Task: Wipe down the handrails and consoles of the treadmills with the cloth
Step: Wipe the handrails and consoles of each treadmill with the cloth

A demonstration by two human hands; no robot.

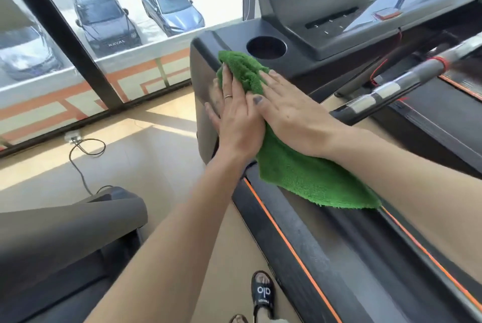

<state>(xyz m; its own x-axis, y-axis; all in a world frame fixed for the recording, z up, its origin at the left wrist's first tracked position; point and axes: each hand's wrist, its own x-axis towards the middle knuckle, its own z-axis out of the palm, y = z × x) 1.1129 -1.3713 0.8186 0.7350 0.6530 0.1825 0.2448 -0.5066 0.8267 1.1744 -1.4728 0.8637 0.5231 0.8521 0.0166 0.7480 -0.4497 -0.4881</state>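
Both forearms reach fwd from the bottom of the view and meet at the left end of the treadmill console (229,43). The left hand (234,116) lies flat, palm down, fingers (227,80) straight and spread; its fingertips press on the green cloth (300,166), while the outer fingers rest on the grey side panel (206,82) of the console's left corner. A ring sits on one finger. The right hand (289,106) also lies flat on the cloth, fingers straight and together, pointing toward the cup holder (266,47); its thumb crosses over the back of the left hand. Neither hand curls round the cloth: both just press it w/ relaxed, extended fingers.

The cloth is bunched at the console's left corner, just beside the cup holder, and runs back under both hands; its loose tail drapes down below the right wrist, over the treadmill's side rail (300,244) w/ the orange stripe.

Past the cup holder rises the console's display block w/ buttons. A handrail (407,82) wrapped w/ light tape bands crosses at right, blurred. Lower left shows part of another treadmill (70,218). A cable (78,163) runs over the tan floor to a socket near the window. Cars (104,17) stand outside below the glass. A sandalled foot (262,294) shows at the bottom edge.
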